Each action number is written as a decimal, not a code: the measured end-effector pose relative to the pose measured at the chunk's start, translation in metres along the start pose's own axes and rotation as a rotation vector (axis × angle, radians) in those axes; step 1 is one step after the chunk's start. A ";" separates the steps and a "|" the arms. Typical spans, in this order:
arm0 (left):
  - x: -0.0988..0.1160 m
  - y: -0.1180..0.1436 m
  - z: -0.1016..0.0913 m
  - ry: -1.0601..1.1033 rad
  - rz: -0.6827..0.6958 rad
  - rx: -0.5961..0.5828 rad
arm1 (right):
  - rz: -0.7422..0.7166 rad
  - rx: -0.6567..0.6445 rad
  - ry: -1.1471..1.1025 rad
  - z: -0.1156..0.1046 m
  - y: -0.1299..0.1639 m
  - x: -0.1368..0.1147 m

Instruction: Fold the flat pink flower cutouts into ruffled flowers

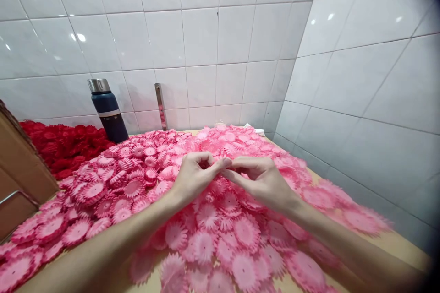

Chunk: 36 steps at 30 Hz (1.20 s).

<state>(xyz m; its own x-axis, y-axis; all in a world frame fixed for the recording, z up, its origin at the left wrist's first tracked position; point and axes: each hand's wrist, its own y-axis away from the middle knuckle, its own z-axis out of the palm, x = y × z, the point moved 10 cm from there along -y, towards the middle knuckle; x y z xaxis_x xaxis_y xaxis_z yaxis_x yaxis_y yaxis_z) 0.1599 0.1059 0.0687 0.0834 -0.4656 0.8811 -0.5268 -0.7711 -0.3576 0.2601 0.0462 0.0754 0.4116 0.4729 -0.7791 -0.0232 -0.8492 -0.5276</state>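
My left hand (199, 175) and my right hand (259, 178) meet above a wide heap of pink flower-shaped discs (245, 231). On both, thumb and fingers are pinched together, and the fingertips touch or nearly touch. Whatever sits in the pinch, if anything, is hidden or too small to make out. The discs have fringed edges and pale centres, some with a small dark hole in the middle. They lie loose in overlapping layers under and around my forearms.
A dark blue bottle (112, 116) with a steel cap stands behind the heap, near the tiled wall (199, 36). Left of it is a pile of red fringed pieces (65, 144). A cardboard box (24, 165) is at the left edge. A metal strip (160, 106) leans against the wall.
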 end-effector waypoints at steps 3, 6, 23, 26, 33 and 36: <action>0.001 0.001 0.006 -0.018 0.007 -0.061 | 0.026 0.083 0.052 -0.008 0.002 0.003; 0.002 0.001 0.009 -0.025 0.023 -0.097 | 0.084 0.221 0.037 -0.024 0.004 0.014; -0.006 -0.004 -0.002 -0.164 -0.011 -0.106 | 0.120 0.280 -0.010 -0.036 0.005 0.028; -0.009 -0.004 -0.001 -0.206 0.025 -0.098 | 0.079 0.247 -0.029 -0.032 0.005 0.028; -0.011 -0.002 -0.006 -0.276 0.072 -0.008 | 0.066 0.250 0.107 -0.039 0.007 0.025; -0.010 -0.001 -0.005 -0.271 0.073 -0.005 | -0.018 0.203 0.125 -0.032 0.007 0.008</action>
<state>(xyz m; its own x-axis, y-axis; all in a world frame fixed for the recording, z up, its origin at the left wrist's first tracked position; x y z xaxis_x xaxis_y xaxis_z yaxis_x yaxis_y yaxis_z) 0.1556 0.1136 0.0620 0.2679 -0.6190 0.7383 -0.5434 -0.7299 -0.4148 0.2929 0.0364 0.0764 0.5230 0.4439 -0.7276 -0.1923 -0.7702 -0.6081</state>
